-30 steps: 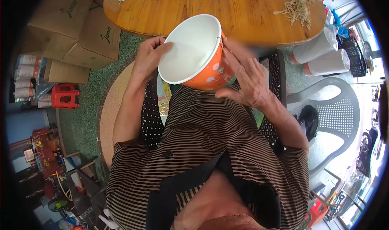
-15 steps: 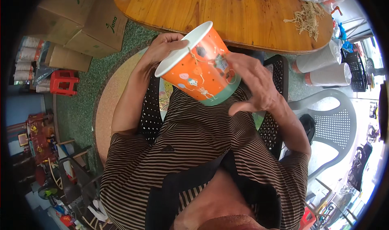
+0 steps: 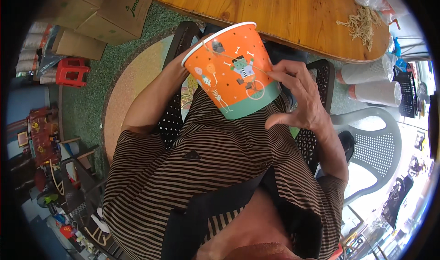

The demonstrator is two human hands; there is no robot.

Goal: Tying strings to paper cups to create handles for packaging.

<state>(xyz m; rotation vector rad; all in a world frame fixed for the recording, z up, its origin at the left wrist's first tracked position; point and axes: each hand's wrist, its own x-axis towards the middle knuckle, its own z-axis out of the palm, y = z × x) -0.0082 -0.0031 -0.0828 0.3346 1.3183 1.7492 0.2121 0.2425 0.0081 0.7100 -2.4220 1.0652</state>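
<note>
An orange paper bucket with a white rim, a green band at its base and cartoon skeleton figures is tilted over my lap. My left hand grips it at the rim on the left; its fingers are hidden behind the bucket. A thin beige string comes out near the rim and crosses the printed side. On the right, the fingers of my right hand reach the string's end and seem to hold it, while the thumb sticks out apart from them.
A wooden table lies ahead, with a bundle of beige strings at its right end. Stacked white tubs and a grey plastic chair stand right. Left are cardboard boxes and a red stool.
The bucket has turned so its printed side faces up more and its opening no longer shows. My left hand has gone behind it. The string now stretches toward my right fingers.
</note>
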